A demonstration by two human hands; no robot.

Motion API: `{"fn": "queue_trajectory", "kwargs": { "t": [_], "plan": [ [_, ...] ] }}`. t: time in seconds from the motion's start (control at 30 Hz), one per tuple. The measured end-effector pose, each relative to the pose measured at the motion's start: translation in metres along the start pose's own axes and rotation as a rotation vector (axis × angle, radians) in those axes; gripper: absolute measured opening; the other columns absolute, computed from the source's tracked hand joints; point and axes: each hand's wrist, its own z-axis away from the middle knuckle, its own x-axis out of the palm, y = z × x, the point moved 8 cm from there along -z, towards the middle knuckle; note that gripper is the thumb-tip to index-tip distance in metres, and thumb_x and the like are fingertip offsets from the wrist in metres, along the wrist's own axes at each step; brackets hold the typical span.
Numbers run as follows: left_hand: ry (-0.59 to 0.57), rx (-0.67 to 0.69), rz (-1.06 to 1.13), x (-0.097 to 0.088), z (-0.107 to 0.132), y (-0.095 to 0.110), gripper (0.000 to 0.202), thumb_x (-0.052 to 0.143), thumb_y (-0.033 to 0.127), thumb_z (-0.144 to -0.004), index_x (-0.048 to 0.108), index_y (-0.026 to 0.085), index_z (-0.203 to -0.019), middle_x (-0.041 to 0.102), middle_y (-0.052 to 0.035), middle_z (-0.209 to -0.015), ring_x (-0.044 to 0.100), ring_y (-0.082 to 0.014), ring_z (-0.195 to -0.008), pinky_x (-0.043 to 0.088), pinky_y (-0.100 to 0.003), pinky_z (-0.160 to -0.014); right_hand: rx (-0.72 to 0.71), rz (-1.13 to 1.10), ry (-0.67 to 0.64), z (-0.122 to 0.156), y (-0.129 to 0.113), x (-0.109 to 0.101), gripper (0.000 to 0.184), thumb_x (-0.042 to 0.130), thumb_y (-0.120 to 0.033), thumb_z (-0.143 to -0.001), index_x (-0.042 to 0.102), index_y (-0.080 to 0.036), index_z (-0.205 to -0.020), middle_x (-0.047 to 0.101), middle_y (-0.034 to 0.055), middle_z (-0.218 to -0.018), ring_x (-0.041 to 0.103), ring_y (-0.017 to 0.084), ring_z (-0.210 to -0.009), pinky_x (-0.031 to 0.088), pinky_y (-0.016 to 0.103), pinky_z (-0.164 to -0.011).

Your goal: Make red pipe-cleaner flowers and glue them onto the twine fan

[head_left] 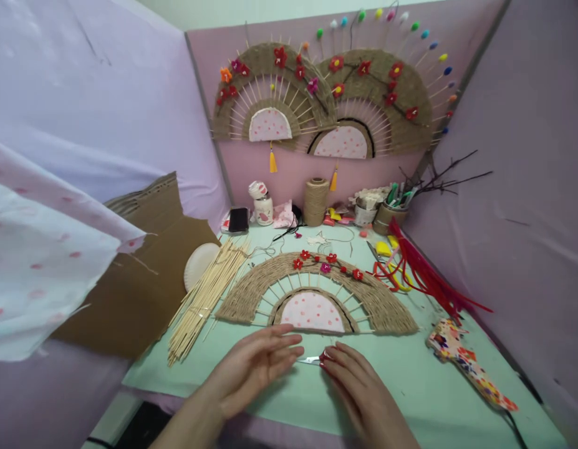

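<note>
My left hand (260,358) is just in front of the fan, palm turned to the right, its fingers stretched out and holding nothing. To its right, my right hand (356,380) has its fingers closed over the dark red handle of small scissors (311,360), partly hidden. The silver blades point left, close to my left fingertips. Behind both hands a half-round fan of woven jute twine (251,287) lies flat. Small red and magenta flowers (325,267) sit on a twig along its upper band, and a white half-circle of pink-dotted cloth (312,312) fills its centre.
Bamboo sticks (207,299) and cardboard (134,280) lie left. Red pipe cleaners (422,271), yellow-handled scissors (401,277) and a patterned glue gun (471,362) are right. A twine spool (315,202) and jars stand behind; two finished fans (270,62) hang on the back wall.
</note>
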Motion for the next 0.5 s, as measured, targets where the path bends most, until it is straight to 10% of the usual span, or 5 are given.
{"fn": "queue_trajectory", "kwargs": {
  "t": [0.17, 0.27, 0.5],
  "plan": [
    [-0.006, 0.32, -0.368, 0.048, -0.045, 0.104, 0.024, 0.064, 0.005, -0.075, 0.069, 0.009, -0.098, 0.07, -0.0181, -0.101, 0.07, -0.0256, -0.083, 0.056, -0.032, -0.073, 0.027, 0.028, 0.113, 0.008, 0.008, -0.026, 0.038, 0.055, -0.017, -0.084, 0.061, -0.031, -0.119, 0.066, 0.0058, -0.118, 0.061, 0.024, -0.11, 0.053, 0.037, -0.09],
    [0.204, 0.424, -0.571, 0.065, -0.107, 0.16, 0.017, 0.065, 0.006, -0.075, 0.068, 0.01, -0.091, 0.07, -0.0133, -0.09, 0.067, -0.018, -0.078, 0.053, -0.025, -0.07, 0.046, 0.067, 0.126, 0.014, 0.02, -0.039, 0.035, 0.057, -0.019, -0.084, 0.063, -0.03, -0.116, 0.068, 0.006, -0.114, 0.064, 0.024, -0.104, 0.055, 0.035, -0.088],
    [0.432, 0.266, -0.76, 0.078, -0.234, 0.191, 0.035, 0.055, 0.033, -0.088, 0.054, 0.015, -0.118, 0.057, -0.0102, -0.118, 0.059, -0.0209, -0.1, 0.052, -0.042, -0.083, 0.083, 0.17, 0.178, 0.051, 0.051, -0.07, 0.039, 0.061, -0.023, -0.08, 0.061, -0.032, -0.118, 0.072, 0.0042, -0.104, 0.07, 0.024, -0.09, 0.058, 0.032, -0.08]
  ]
}}
